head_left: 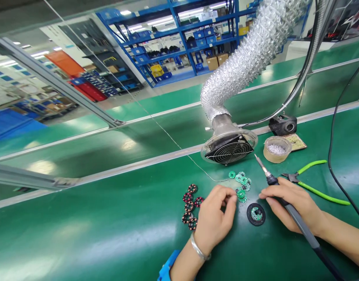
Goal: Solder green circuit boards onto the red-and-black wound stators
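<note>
My right hand (296,205) is wrapped round a soldering iron (296,218), whose bare metal tip points up and left, towards the fume extractor. My left hand (217,216) is closed, thumb and index fingertip together beside a small pile of round green circuit boards (242,179). Whatever may be between those fingertips is too hidden to make out. Between the two hands lies a black ring-shaped holder (250,220) with a green circuit board (256,213) in its middle. Several copper-wound motor stators (189,206) sit left of my left hand.
Behind the boards hangs a fume extractor hood (232,150) on a silver flexible duct (240,58). A thin solder wire (167,134) slants down to the boards. At the right are green-handled cutters (322,191), a round tub (275,150) and a black iron stand (283,125).
</note>
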`<state>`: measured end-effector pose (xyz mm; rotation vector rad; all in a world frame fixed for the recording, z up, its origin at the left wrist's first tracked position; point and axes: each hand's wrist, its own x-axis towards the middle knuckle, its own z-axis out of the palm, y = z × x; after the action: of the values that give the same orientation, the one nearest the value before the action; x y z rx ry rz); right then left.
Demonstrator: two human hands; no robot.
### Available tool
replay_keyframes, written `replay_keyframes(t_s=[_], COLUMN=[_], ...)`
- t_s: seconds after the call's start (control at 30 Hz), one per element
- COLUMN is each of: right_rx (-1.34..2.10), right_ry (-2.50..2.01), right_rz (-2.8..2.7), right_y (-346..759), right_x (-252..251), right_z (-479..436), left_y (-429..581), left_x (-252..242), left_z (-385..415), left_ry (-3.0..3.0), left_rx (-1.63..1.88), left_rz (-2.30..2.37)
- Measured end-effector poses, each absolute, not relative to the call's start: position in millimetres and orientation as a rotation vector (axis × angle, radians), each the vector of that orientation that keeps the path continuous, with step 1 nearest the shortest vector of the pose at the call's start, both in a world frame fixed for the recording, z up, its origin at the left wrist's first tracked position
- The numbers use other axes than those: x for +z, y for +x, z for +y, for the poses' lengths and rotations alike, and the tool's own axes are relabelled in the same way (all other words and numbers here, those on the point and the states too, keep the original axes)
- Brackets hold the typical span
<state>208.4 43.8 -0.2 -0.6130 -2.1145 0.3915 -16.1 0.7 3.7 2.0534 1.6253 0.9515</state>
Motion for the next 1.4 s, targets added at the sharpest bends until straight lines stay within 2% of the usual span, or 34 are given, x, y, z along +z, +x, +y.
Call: replay_keyframes(t_s=[0.07, 0.2, 0.4, 0.5, 0.63, 0.8, 1.0, 1.4], right_rx=[0.390, 0.391, 0.387, 0.427, 0.452, 0.553, 0.605, 0.619], right_ry=[-0.663, -0.694, -0.746, -0.847, -0.850, -0.815, -0.738, -0.755], right_rz=[-2.099, -2.095, -2.030, -1.964, -1.937, -1.987, -2.072, -2.164], right_y=[210.2, 211.9, 222.7, 230.9, 234.2, 229.5, 218.6, 212.8], right_x=[1.2, 0.6, 4.8, 11.2, 17.9, 26.5, 38.6, 30.3], right_z=[43.8, 44.0, 35.8, 22.2, 2.8, -8.8, -9.1, -11.9], left_y=[-23.3, -32.7, -26.8, -19.7, -15.1, -16.6, -17.6, -18.4], left_x=[6.5, 8.4, 17.7, 21.4, 14.4, 12.7, 14.6, 5.9], left_z=[13.3, 43.3, 52.5, 26.5, -17.4, -39.0, -33.7, -30.9], left_ry=[2.230, 2.180, 2.142, 2.167, 2.226, 2.208, 2.328, 2.370], left_rx=[0.788, 0.121, 0.030, 0.171, 0.849, 1.114, 1.147, 1.079], left_rz=[1.881, 2.169, 2.155, 2.068, 1.544, 1.357, 1.166, 1.145])
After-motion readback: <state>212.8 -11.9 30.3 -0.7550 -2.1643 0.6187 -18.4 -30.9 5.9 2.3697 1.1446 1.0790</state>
